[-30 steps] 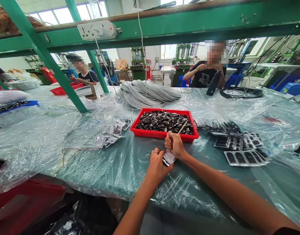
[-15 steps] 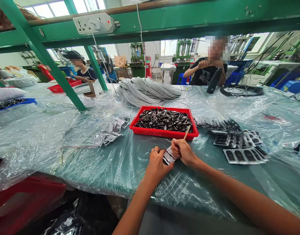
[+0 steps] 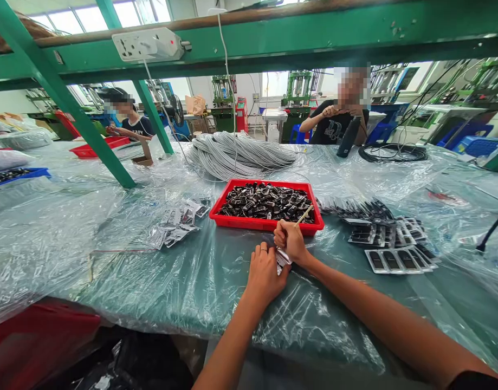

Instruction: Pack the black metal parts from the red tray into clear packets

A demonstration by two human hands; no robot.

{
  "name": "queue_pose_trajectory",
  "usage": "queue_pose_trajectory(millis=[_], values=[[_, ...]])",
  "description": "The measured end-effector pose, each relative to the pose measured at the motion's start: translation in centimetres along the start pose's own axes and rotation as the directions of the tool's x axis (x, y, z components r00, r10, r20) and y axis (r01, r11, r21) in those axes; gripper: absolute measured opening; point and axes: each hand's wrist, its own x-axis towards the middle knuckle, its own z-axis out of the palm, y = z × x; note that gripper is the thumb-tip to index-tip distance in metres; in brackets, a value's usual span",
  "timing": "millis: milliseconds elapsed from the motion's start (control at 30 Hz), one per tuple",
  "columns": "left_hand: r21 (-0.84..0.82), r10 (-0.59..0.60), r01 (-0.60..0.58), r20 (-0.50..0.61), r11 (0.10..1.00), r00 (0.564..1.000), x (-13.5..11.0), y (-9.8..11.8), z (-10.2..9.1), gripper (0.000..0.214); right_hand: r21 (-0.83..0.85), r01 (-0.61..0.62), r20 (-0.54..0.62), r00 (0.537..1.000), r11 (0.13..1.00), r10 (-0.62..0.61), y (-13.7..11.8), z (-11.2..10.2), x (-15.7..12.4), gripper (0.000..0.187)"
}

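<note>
My right hand point(image 3: 290, 239) is closed in a fist around a thin wooden stick point(image 3: 304, 214), whose pale upper end sticks out above the fingers toward the red tray point(image 3: 269, 223). The stick's lower end is hidden by the hand. Just to the left, my left hand point(image 3: 266, 271) holds a small silver-and-black strip point(image 3: 283, 259) against the table, thumb on its near side and curled fingers on its far side. Both hands partly cover this strip. Small black parts with shiny metal faces point(image 3: 265, 201) fill the tray directly beyond my hands.
Silver strips point(image 3: 174, 230) lie in a loose pile on the left. Rows of black pieces in silver frames point(image 3: 401, 261) lie to the right. Behind the tray sits a grey cable coil point(image 3: 240, 154). Plastic sheeting covers the table point(image 3: 151, 295). Two people sit across it.
My right hand has tipped the stick further to the right and shifted over the strip, covering more of it. My left hand stays on the strip. The whole view has shifted slightly.
</note>
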Motion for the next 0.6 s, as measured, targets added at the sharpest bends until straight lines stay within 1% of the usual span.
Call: queue_pose_trajectory(millis=[133, 233, 333, 367, 400, 433, 467, 500, 533, 567, 600], values=[[0.030, -0.032, 0.032, -0.004, 0.999, 0.999, -0.1, 0.1, -0.1, 0.029, -0.056, -0.050, 0.032, 0.998, 0.997, 0.052, -0.1, -0.7, -1.8, 0.047], [0.001, -0.033, 0.033, -0.023, 0.999, 0.999, -0.1, 0.3, 0.0, 0.031, -0.094, -0.091, 0.075, 0.992, 0.991, 0.099, -1.2, -1.6, -3.3, 0.047], [-0.110, -0.038, 0.032, -0.049, 0.993, 0.998, -0.1, 0.0, -0.1, 0.035, -0.083, -0.080, 0.066, 0.994, 0.993, 0.085, -3.3, -2.6, -3.8, 0.045], [-0.172, -0.054, 0.044, -0.053, 0.984, 0.997, -0.2, -0.2, -0.3, 0.037, -0.140, -0.067, 0.056, 0.996, 0.988, 0.075, -4.1, -3.0, -3.8, 0.041], [-0.251, -0.081, 0.067, -0.046, 0.966, 0.996, -0.3, -0.6, -0.5, 0.039, -0.260, -0.052, 0.058, 0.996, 0.964, 0.069, -4.7, -3.3, -3.9, 0.036], [-0.348, -0.115, 0.098, -0.028, 0.932, 0.993, -0.6, -1.0, -0.8, 0.042, -0.431, -0.028, 0.085, 0.994, 0.902, 0.071, -5.1, -3.7, -4.0, 0.028], [-0.459, -0.150, 0.131, -0.005, 0.879, 0.989, -0.8, -1.5, -1.1, 0.042, -0.622, 0.018, 0.130, 0.988, 0.783, 0.081, -5.3, -4.2, -4.1, 0.018], [-0.570, -0.187, 0.161, 0.012, 0.806, 0.982, -1.1, -2.1, -1.5, 0.041, -0.791, 0.088, 0.186, 0.978, 0.605, 0.100, -5.1, -4.6, -4.4, 0.006], [-0.667, -0.226, 0.178, 0.015, 0.723, 0.974, -1.4, -2.8, -1.8, 0.037, -0.899, 0.176, 0.243, 0.962, 0.400, 0.123, -4.7, -5.0, -4.7, 0.010], [-0.738, -0.266, 0.181, 0.002, 0.650, 0.964, -1.6, -3.5, -2.1, 0.035, -0.944, 0.264, 0.293, 0.946, 0.196, 0.138, -4.1, -5.3, -5.1, 0.020], [-0.783, -0.306, 0.173, -0.023, 0.597, 0.952, -1.6, -4.1, -2.5, 0.035, -0.941, 0.337, 0.336, 0.930, 0.014, 0.149, -3.4, -5.5, -5.3, 0.029]])
